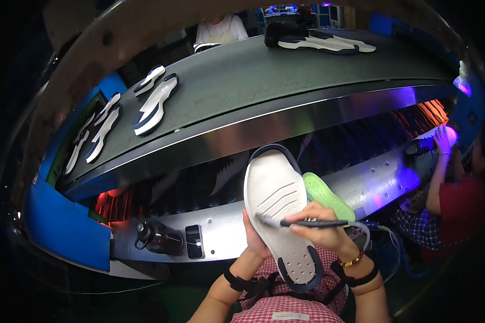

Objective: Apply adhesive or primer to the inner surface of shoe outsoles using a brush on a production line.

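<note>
A white shoe sole (275, 175) with dark navy toe and heel edges is tilted up in front of me, its inner face showing grooves and small holes. My left hand (255, 237) grips it from below along the left edge; the fingers behind it are hidden. In my right hand (324, 230) is a slim black brush (328, 223) with a clear hose at its rear end. The brush's pale tip lies at the sole's middle, just below the grooves. A light green perforated sole (328, 196) rests behind my right hand on the metal ledge.
Beyond the ledge (226, 219), a raised green conveyor belt (226, 89) carries several white and navy soles (157, 105). A black bottle (159, 238) and a black rectangular object (194, 241) stand left. A co-worker's hand (442, 141) holds a shoe at right; another person (221, 29) is across the belt.
</note>
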`<action>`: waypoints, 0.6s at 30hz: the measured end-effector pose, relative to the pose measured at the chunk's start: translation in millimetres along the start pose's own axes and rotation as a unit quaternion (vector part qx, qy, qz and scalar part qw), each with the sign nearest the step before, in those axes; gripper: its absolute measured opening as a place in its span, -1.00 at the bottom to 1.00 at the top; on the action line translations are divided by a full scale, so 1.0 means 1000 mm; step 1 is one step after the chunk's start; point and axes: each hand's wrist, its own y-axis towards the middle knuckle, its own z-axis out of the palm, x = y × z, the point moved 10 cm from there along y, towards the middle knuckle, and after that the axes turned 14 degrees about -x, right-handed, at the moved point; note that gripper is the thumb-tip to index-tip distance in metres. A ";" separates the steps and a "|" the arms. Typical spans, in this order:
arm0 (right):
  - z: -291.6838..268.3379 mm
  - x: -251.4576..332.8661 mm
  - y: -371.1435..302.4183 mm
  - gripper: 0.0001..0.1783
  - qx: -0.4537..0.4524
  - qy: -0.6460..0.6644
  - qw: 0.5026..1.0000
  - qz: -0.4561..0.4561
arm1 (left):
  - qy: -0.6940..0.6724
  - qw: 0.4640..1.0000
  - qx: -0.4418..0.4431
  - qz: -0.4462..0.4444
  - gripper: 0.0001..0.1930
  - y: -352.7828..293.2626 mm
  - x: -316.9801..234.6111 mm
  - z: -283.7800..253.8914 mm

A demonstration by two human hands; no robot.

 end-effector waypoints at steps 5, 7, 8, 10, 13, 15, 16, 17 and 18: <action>0.017 0.000 -0.023 -0.79 0.141 0.084 0.984 0.071 | 0.190 0.963 -0.140 0.129 -0.06 0.002 -0.027 -0.007; -0.006 -0.006 -0.013 -0.79 0.040 0.061 0.995 0.064 | 0.159 0.965 -0.156 0.138 0.00 0.003 -0.029 -0.009; -0.007 -0.008 -0.013 -0.79 0.037 0.016 0.997 0.069 | 0.159 0.964 -0.159 0.140 0.00 0.001 -0.028 -0.006; 0.005 0.009 -0.018 -0.77 0.099 -0.003 0.994 -0.042 | 0.171 0.971 -0.098 0.137 0.04 0.004 -0.025 0.017; 0.009 0.017 -0.028 -0.76 0.147 0.026 0.988 -0.038 | 0.167 0.978 -0.036 0.117 0.07 0.003 -0.029 0.029; 0.000 0.022 -0.026 -0.75 0.130 0.066 0.989 0.001 | 0.163 0.980 -0.013 0.115 0.10 0.004 -0.033 0.036; -0.011 0.014 -0.021 -0.76 0.069 0.028 0.997 0.030 | 0.163 0.980 -0.014 0.114 0.10 0.003 -0.031 0.037; -0.010 0.009 -0.023 -0.76 0.071 0.009 0.997 0.021 | 0.149 0.980 -0.037 0.130 0.10 0.002 -0.034 0.034; -0.008 0.006 -0.022 -0.77 0.072 -0.009 0.997 0.010 | 0.137 0.978 -0.058 0.145 0.10 0.002 -0.039 0.032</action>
